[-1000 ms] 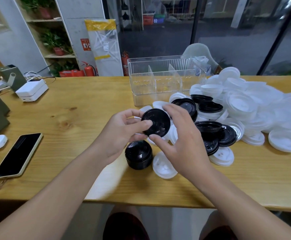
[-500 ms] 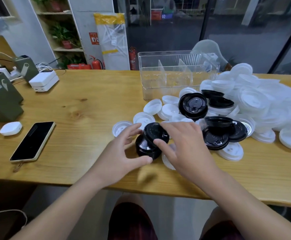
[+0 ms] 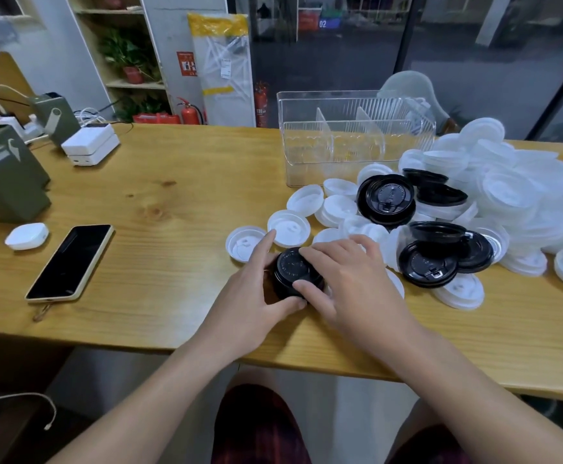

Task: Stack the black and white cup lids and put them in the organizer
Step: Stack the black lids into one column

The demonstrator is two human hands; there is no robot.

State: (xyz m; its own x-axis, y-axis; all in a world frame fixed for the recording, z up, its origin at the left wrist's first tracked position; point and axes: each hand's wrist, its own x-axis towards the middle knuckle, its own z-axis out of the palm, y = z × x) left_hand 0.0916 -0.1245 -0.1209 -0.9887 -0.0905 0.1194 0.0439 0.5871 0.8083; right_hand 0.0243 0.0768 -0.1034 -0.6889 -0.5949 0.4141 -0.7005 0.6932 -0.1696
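Head view: a stack of black cup lids sits near the wooden table's front edge, gripped between the left hand and right hand, fingers curled round it. The clear organizer stands farther back.

Both forearms are bare, no sleeves, no watch or rings that I can spot on the left hand or right hand. Dark reddish shorts cover the lap.

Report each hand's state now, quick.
Left hand: grips the black lid stack from its left side, thumb curled round the front.
Right hand: fingers and thumb pinch the same stack from above.
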